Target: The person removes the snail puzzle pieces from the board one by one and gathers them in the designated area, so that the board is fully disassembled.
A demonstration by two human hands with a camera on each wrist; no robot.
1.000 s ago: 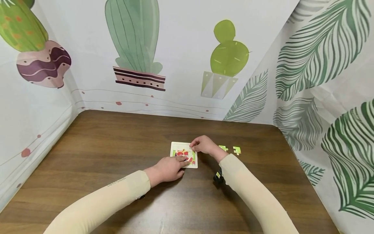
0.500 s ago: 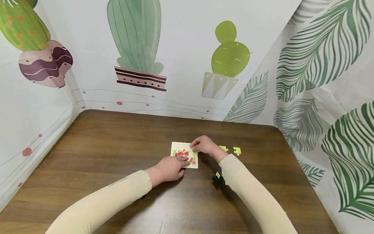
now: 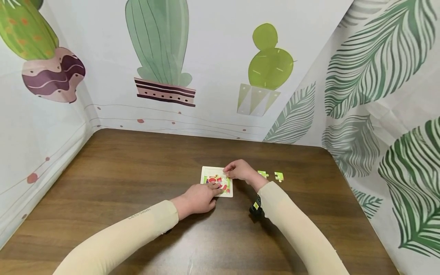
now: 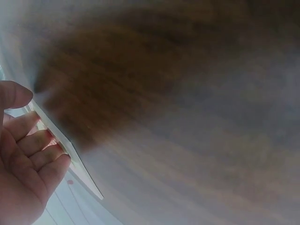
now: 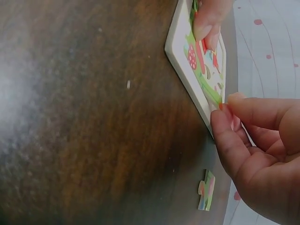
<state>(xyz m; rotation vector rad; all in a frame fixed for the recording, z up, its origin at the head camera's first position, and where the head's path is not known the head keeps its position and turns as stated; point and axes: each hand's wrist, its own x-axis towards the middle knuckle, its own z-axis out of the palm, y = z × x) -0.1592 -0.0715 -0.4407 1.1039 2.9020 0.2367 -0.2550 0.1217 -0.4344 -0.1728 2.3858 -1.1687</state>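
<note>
"Two hands noted at the puzzle tray. State of the right grip?"

"Narrow. The right hand has thumb and forefinger together at the tray's far right corner, pinching the edge of a green puzzle piece. How much of it lies under the fingertips is hidden."

"And the left?"

"Wide. The left hand has its fingers extended and resting on the tray's printed picture, covering part of it; red and green areas show around them."

"Position of the tray?"

"Flat on the brown worktop, picture side up."

"Loose items?"

"Two, both green and lying apart. The nearer loose piece is right of the tray, just beside the right wrist; the farther loose piece is further to the tray's right."

"Outer surroundings?"

"On the person's side of the tray, a cream left sleeve, a cream right sleeve and a black device under the right wrist. Beyond the tray, a white wall covering printed with cacti and leaves."
</note>
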